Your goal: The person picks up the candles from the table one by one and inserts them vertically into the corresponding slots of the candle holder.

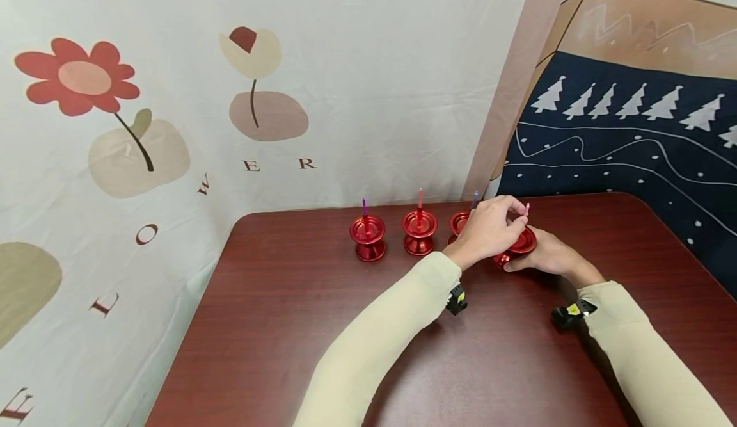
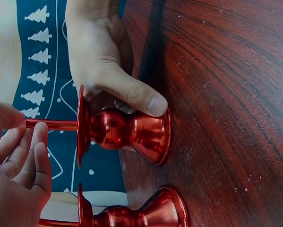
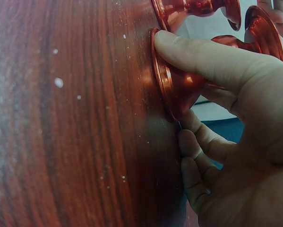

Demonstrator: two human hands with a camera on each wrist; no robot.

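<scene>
At the right end of a row of shiny red candle holders, my right hand [image 1: 549,254] grips the base of one candle holder [image 1: 524,241], with the thumb on its flared foot. My left hand [image 1: 488,225] is over that holder and pinches a small pink candle [image 1: 527,209] by its top tube. The left wrist view shows the left fingers [image 2: 39,137] around the end of the red tube [image 2: 56,125], hiding the candle's lower end. In the right wrist view, the foot [image 3: 172,90] is close against the table.
To the left stand a holder with a purple candle [image 1: 364,206], one with a pinkish-red candle [image 1: 420,198], and one with a blue candle [image 1: 475,199], partly behind my left hand. The dark red wooden table [image 1: 276,324] ends at a printed cloth backdrop [image 1: 374,94].
</scene>
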